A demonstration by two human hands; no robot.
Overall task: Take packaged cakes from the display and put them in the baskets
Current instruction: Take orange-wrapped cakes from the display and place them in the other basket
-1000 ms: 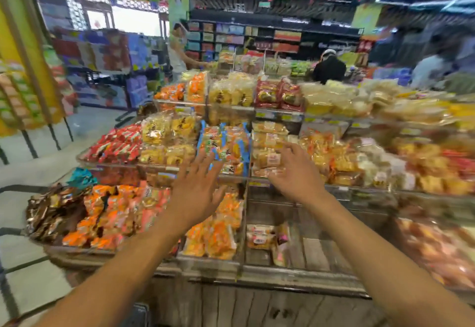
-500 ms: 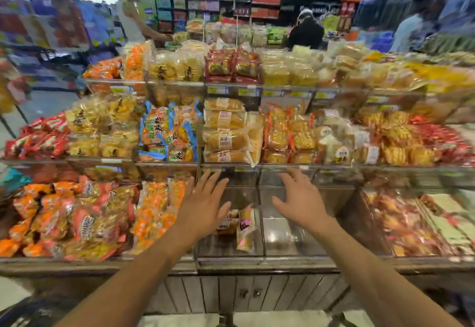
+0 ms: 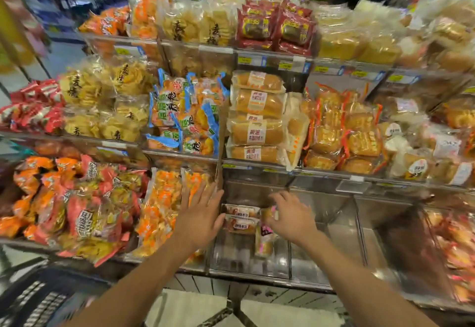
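Your left hand (image 3: pixel 199 220) is released: fingers straight and fanned, palm down, holding nothing. Its fingertips overlap the orange-and-clear bags (image 3: pixel 159 213) directly to its left, and its thumb edge sits just beside the nearer of two flat cake packs (image 3: pixel 240 225).

Your right hand (image 3: pixel 290 220) has its fingers curled downward, with the thumb turned in toward the top of an upright cake pack (image 3: pixel 264 243) that has pink print. There is motion blur here, so I cannot tell whether you are pinching the pack or only touching it.

Task items relative to your hands:
- The flat cake packs lie between your two hands, one behind the other, red-brown labels facing up.
- The upright cake pack stands just below your right fingertips, touching or nearly touching the right end of the flat packs.
- All three sit in the clear bin (image 3: pixel 246 265) on the bottom tier of the display.
- The basket (image 3: pixel 38 298) is dark mesh, well down and left of your left forearm at the frame corner. It is blurred and its contents are unreadable.

Around the hands:
- Further left of your left hand is a heap of red-orange snack bags (image 3: pixel 84 208).
- On the tier above both hands are stacked loaf cakes (image 3: pixel 257 121) in clear wrap with white labels, directly above the gap between your hands.
- Up and left of your left hand are blue-edged packs (image 3: pixel 190 118).
- Right of your right hand is a shiny compartment (image 3: pixel 341 229) on the same tier.

Both forearms come in from the bottom edge — wrists apart, not crossing.
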